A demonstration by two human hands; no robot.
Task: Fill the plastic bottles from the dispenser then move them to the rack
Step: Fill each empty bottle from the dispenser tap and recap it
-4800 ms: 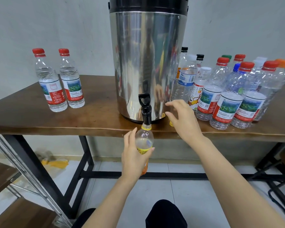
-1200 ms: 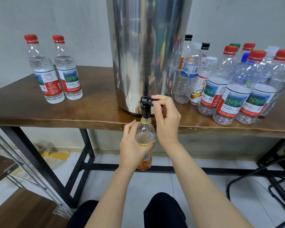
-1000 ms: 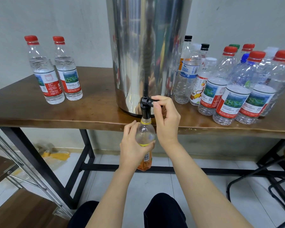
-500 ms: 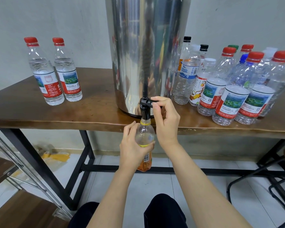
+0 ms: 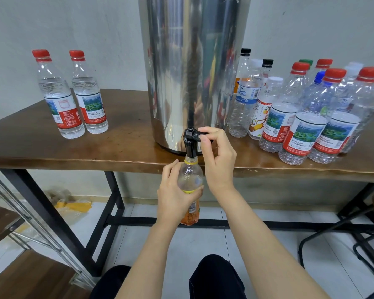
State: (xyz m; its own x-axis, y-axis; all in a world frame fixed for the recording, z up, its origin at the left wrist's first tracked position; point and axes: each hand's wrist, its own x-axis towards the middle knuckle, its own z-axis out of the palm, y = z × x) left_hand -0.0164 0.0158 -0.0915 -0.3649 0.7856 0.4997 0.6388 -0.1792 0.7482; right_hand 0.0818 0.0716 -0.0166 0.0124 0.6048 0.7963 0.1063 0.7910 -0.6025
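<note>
At the centre of the frame, just below the table's front edge, the left hand (image 5: 175, 198) wraps its fingers and thumb round the shoulder of a clear plastic bottle (image 5: 190, 174). The bottle's long axis runs straight up and down. Its open mouth, ringed by a yellow collar, points up and sits right under the black spout (image 5: 191, 148) of the steel dispenser (image 5: 194, 72). Its orange-labelled base points down at the tiled floor. The bottle hangs in front of the table, carried by that hand alone. Whether water is running, I cannot tell.

Just right of the bottle, the right hand (image 5: 220, 162) pinches the black lever (image 5: 195, 134) between thumb and forefinger. The lever sticks out to the right from the tap head, about level. The other 3 fingers are curled in toward the palm.

The dispenser stands on the brown wooden table (image 5: 117, 152), with its tap overhanging the front edge. At the upper left of the frame, 2 red-capped bottles (image 5: 89, 98) stand upright side by side and look filled. At the right, a crowd of capped bottles (image 5: 300, 126) stands upright, packed close, and most look empty. At the lower left is a metal-framed shelf unit (image 5: 8, 223) with wooden boards.
</note>
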